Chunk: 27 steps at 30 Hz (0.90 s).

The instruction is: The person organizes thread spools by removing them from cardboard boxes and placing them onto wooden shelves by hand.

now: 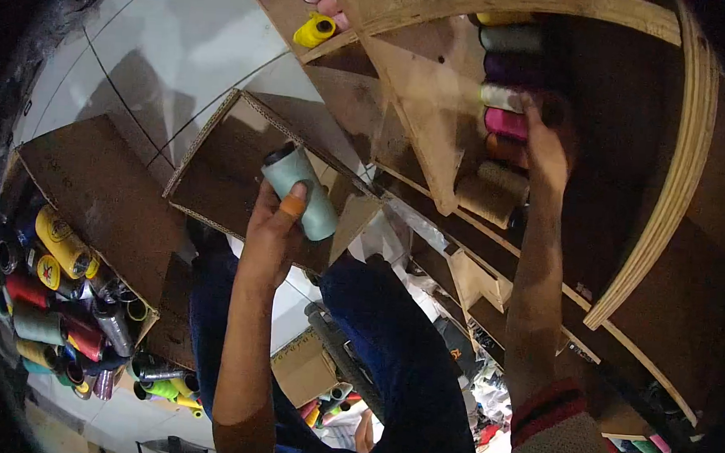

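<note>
A light teal thread spool (308, 194) is gripped in my left hand (275, 225), which has an orange wrap on the thumb. Beneath that spool lies an open cardboard box (217, 155). Inside the wooden shelf, my right hand (546, 146) reaches to a row of spools, its fingers at the white spool (500, 96) and beside the magenta spool (506, 122). Whether those fingers grip anything is hard to make out. Brown-orange (507, 150) and tan (491, 194) spools lie lower in the row; grey and purple ones lie above.
Another cardboard box (102, 202) stands at left, beside a pile of mixed spools (63, 241). A curved wooden shelf edge (694, 164) borders the right side. A yellow spool (315, 30) sits at the top. My legs are below, with a small box (304, 372) between them.
</note>
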Tool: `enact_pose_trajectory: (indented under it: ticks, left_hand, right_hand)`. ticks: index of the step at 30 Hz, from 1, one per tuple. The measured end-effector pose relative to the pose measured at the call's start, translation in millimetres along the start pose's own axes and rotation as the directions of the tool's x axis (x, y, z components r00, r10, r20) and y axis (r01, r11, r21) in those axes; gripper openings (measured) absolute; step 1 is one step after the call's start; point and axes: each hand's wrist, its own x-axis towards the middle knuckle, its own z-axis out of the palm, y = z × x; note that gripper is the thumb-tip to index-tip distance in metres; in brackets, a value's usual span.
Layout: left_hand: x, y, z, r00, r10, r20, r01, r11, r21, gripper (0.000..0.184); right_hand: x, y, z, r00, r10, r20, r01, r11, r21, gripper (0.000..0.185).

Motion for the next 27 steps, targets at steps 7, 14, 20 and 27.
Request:
enact_pose_trajectory:
  ticks: [7,14,20,27]
  left_hand:
    - [2.6,-2.6,-8.9,0.999,-0.021,0.048,0.031,0.979,-0.202,0.035]
    - [4.1,-3.1,-11.7,0.984,-0.012,0.176,0.042,0.985,-0.168,0.055]
    - [2.3,7.7,7.2,0.985,0.046,0.167,-0.044,0.999,-0.014,0.097]
    - [-0.4,7.0,5.6,0.987,0.016,0.161,-0.013,1.0,-0.02,0.092]
  right_hand:
    - [-110.5,-36.5,20.5,0.772,-0.433,0.466,0.187,0.855,0.484,0.051]
    - [-137.2,-53.4,15.5,0.689,-0.289,0.665,-0.41,0.6,0.687,0.053]
    - [-37.1,-31.5,-23.4,0.973,0.007,0.23,-0.122,0.864,0.488,0.055]
    - [17.6,-11.8,2.9,0.97,-0.072,0.234,0.005,0.961,0.276,0.065]
